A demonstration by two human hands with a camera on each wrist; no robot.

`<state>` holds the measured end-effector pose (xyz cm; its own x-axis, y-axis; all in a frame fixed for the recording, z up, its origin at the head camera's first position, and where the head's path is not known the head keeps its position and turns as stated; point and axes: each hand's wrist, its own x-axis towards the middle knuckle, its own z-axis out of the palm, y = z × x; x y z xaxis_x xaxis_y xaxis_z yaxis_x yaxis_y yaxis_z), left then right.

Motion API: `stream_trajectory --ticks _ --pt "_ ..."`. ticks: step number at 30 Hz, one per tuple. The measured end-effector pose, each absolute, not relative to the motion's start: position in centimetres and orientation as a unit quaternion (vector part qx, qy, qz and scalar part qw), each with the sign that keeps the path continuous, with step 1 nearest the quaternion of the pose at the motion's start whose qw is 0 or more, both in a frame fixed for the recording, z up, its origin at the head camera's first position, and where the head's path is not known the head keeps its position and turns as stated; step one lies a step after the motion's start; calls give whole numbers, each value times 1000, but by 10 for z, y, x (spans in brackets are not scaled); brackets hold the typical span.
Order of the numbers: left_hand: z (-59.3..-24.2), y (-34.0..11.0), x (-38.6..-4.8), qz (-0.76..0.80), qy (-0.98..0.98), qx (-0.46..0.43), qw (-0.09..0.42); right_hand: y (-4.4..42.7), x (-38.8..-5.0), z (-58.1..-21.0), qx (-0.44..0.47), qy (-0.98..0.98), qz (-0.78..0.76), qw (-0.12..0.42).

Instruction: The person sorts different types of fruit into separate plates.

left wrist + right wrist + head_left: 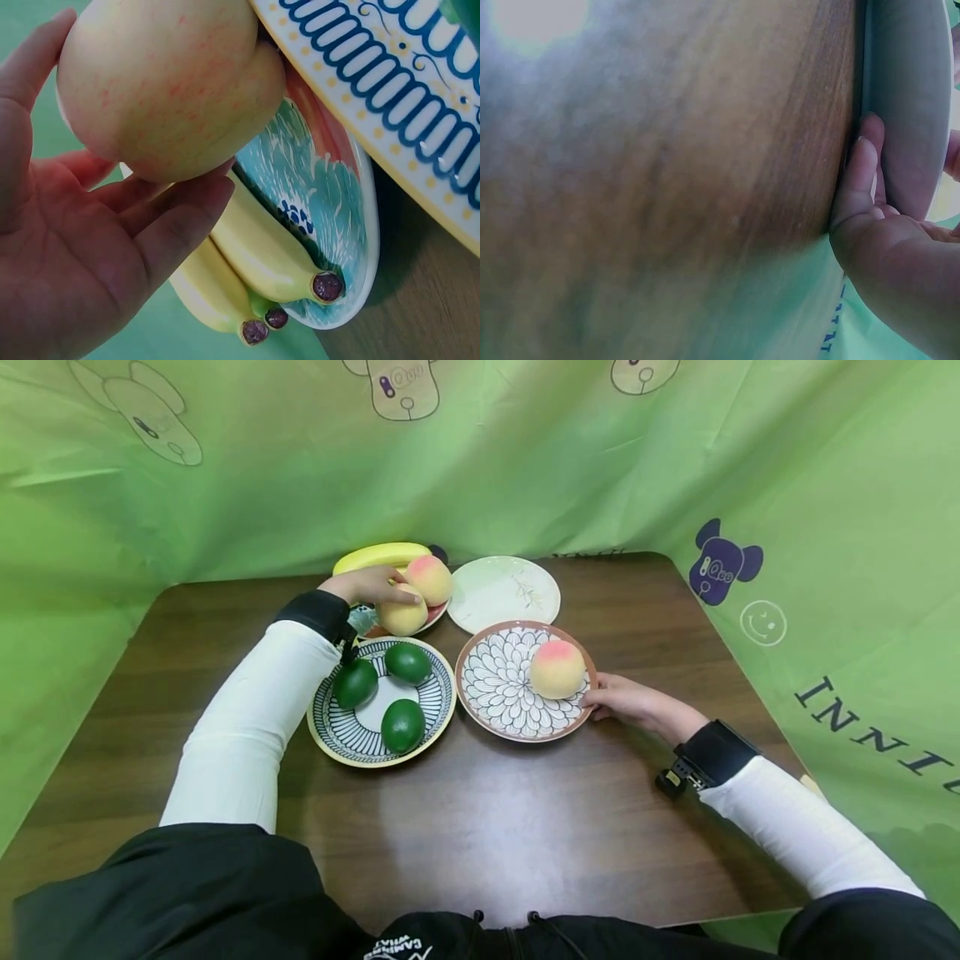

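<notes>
My left hand (369,586) grips a yellow-pink peach (402,612) at the back plate, its thumb and fingers spread around the fruit (169,82). Against it is a second peach (430,580). Yellow bananas (378,557) lie behind and below on that colourful plate (352,247), which is mostly covered. My right hand (628,700) pinches the right rim of a brown-edged plate (495,681) with a petal pattern, and in the right wrist view some fingers (859,172) are under its edge. A single peach (558,669) sits on the right part of this plate.
Left of the petal plate stands a blue-patterned bowl (330,739) with a yellow rim, holding three green fruits (402,726). A pale plate (502,593) lies at the back. The wooden table (480,827) ends against a green printed cloth (525,460).
</notes>
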<state>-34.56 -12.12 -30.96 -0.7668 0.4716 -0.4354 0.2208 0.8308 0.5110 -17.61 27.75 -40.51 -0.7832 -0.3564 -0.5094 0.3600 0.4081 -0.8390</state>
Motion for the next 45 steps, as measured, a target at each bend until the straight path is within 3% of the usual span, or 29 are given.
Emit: stream_trajectory --ticks 10,18,33,45 --pt "-314 -123 -343 207 903 164 339 274 -172 -402 -6 771 -542 334" --pt "-315 -123 -338 207 908 174 321 275 -172 -400 -9 774 -536 336" --pt "-303 -123 -328 176 941 194 216 274 -169 -398 -9 771 -542 334" --pt "-282 -90 -304 153 946 268 98 271 -170 -402 -6 771 -546 327"
